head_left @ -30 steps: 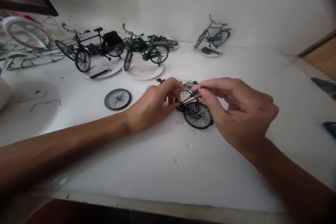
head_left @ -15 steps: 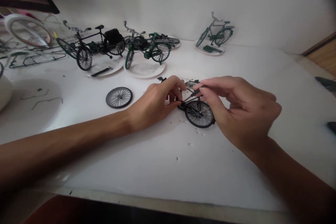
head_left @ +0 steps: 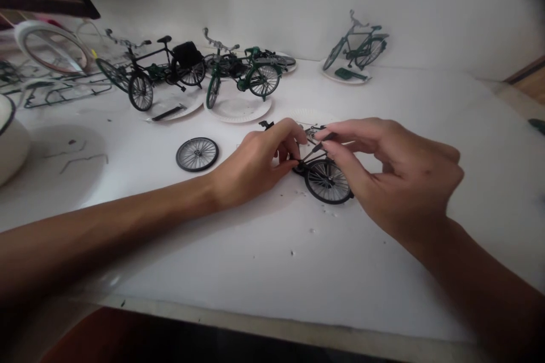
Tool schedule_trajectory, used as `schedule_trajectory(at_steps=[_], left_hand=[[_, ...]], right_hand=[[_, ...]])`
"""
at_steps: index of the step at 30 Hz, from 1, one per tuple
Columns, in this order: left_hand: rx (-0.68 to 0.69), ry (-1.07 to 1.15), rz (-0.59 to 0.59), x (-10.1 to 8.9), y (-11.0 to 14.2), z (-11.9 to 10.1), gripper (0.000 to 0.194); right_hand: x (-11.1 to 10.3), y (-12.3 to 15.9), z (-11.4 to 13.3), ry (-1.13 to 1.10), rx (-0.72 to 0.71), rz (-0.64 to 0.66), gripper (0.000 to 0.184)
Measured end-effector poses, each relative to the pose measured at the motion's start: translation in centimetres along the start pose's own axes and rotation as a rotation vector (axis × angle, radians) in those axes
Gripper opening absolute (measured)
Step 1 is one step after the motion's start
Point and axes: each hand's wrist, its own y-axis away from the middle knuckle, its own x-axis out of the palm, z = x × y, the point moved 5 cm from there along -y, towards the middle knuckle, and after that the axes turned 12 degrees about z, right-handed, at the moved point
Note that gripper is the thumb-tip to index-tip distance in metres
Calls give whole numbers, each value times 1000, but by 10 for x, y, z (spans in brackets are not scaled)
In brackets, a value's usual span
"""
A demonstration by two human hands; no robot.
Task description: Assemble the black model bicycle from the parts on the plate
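Note:
A small black model bicycle (head_left: 313, 190) with its rear wheel on lies on the white table in front of me. My left hand (head_left: 255, 173) is closed on its frame, thumb and fingers pinching near the crank, and hides the front half. Between the thumb and index finger of my right hand (head_left: 395, 176) is a small dark slender part (head_left: 318, 146), held just above the frame beside the rear wheel. Whether its tip touches the frame I cannot tell. A loose spoked wheel (head_left: 197, 154) lies flat left of my left hand.
Behind stand a black model bicycle (head_left: 147, 59), a green one (head_left: 242, 82) and another green one (head_left: 357, 48) on paper plates. A paper plate with small parts (head_left: 309, 116) lies behind my hands. Bent wires (head_left: 85, 161) and a white pot (head_left: 15, 142) are at left.
The whole view has shifted slightly, so things sit a little further right. The dark part in my right hand is tilted a bit more steeply; both hands keep their grips.

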Motion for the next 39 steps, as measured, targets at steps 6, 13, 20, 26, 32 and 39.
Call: schedule_trajectory(at_steps=[6, 13, 20, 26, 32, 39], left_hand=[[-7, -12, -12, 0, 0, 1, 33], [20, -4, -23, 0, 0, 3, 30], [24, 76, -12, 3, 2, 6, 34], [16, 75, -7, 3, 1, 6, 35], [11, 71, -17, 3, 1, 7, 37], [12, 66, -25, 2, 1, 6, 33]], right_hand=[[7, 2, -3, -25, 0, 51, 26], [12, -12, 0, 9, -117, 210, 34], [13, -24, -14, -82, 57, 121, 20], [14, -20, -5, -65, 3, 167, 28], [15, -14, -10, -177, 128, 20, 16], [20, -13, -1, -140, 62, 97, 27]])
